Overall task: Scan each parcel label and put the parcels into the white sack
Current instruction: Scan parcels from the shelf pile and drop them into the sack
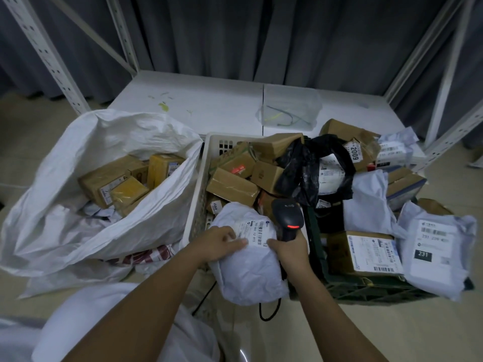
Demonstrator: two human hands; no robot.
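Note:
A white plastic mailer parcel (248, 267) with a barcode label on top is held up in front of me over the near edge of the white basket (201, 194). My left hand (219, 242) holds its left side, fingers lying on the label. My right hand (290, 253) grips the handle of a black barcode scanner (288, 216), its red light lit, and its thumb touches the parcel's right edge. The white sack (99, 178) stands open at the left with several brown boxes inside.
The white basket holds several cardboard boxes. A dark crate (366, 286) at the right holds boxes, white mailers and a black bag parcel (308, 173). A clear plastic tub (290, 108) sits on the low white shelf behind. The scanner's cable hangs below the parcel.

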